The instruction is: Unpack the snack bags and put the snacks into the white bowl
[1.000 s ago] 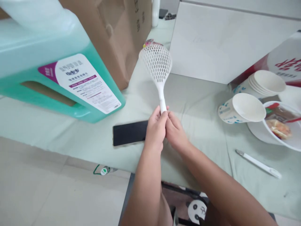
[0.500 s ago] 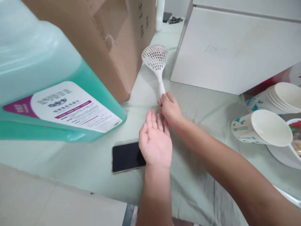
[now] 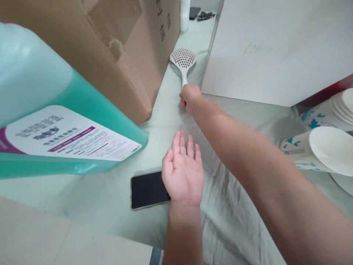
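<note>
1. Around the handle (image 3: 184,78) of the strainer (image 3: 183,58), the fingers of the right hand (image 3: 191,96) are curled tightly, and the lower part of the handle is hidden by them.
2. Nearer to the body, the left hand (image 3: 183,175) is held with its palm turned upward; its fingers are stretched and slightly spread, and its thumb is kept apart from them.
3. By the left hand one end of the phone (image 3: 149,189) is covered; whether the phone is touched cannot be told.
4. The strainer's head, full of small holes, is pointed away from the body, between the carton (image 3: 138,66) and the white panel (image 3: 270,55); whether it is rested on the cloth (image 3: 165,127) cannot be told.
5. On the left, before the carton, the jug (image 3: 91,106) is seen, partly filled with green liquid and marked by a white and purple label (image 3: 82,134).
6. On the right, a cup (image 3: 336,151) is placed before a stack of cups (image 3: 322,116), both cut by the picture's edge.
7. Farthest back, a white bottle (image 3: 184,16) is seen near a dark flat object (image 3: 194,13).
</note>
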Available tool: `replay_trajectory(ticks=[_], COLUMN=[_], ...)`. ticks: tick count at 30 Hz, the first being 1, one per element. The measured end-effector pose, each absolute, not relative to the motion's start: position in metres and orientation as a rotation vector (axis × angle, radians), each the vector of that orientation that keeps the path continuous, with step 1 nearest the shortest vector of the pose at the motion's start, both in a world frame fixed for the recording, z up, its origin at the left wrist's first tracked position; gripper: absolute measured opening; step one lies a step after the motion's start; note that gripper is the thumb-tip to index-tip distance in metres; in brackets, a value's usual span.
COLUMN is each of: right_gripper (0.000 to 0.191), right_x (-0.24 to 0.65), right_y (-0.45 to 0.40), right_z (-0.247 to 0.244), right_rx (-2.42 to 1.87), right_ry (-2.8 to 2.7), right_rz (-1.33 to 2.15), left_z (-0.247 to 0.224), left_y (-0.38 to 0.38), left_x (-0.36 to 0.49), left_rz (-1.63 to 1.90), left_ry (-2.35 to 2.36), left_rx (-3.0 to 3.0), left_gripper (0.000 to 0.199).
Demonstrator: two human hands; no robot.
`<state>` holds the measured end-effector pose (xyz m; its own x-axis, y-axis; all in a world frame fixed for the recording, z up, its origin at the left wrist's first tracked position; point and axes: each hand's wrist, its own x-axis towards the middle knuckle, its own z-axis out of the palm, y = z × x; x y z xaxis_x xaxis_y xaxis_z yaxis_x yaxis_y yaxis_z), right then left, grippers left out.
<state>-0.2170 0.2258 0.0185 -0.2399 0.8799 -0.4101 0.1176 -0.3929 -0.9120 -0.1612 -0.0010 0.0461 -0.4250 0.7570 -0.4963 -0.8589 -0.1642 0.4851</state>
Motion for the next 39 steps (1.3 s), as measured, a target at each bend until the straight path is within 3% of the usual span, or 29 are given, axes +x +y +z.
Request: replay_trajectory(ticks=[5, 14, 27, 32, 39], right_gripper=[0.031, 0.028, 0.028, 0.031, 0.025], right_x=[-0.205, -0.147, -0.092, -0.109, -0.189], right_y=[0.208, 0.157, 0.084, 0.096, 0.179], right_z=[0.046, 0.047, 0.056, 0.06, 0.063], right_rx=[-1.61, -1.717, -1.589, -1.431, -1.437], right_ry=[-1.062, -0.991, -1.055, -1.08, -1.056], right_rz=[1.841, 1.93, 1.968, 1.876, 1.754], left_z=[0.045, 0.049, 0.053, 0.053, 0.053], left_y=[-0.003, -0.007, -0.014, -0.011, -0.011], left_x=[-0.159, -0.155, -0.154, -0.15, -0.147], left_rz=[1.828, 1.87, 1.867, 1.869, 1.837], left_ry=[0.837, 0.799, 0.776, 0.766, 0.766], left_rx=[-0.213, -0.196, -0.168, -0.189, -0.216], left_gripper=[0.049, 0.041, 0.042, 0.042, 0.039])
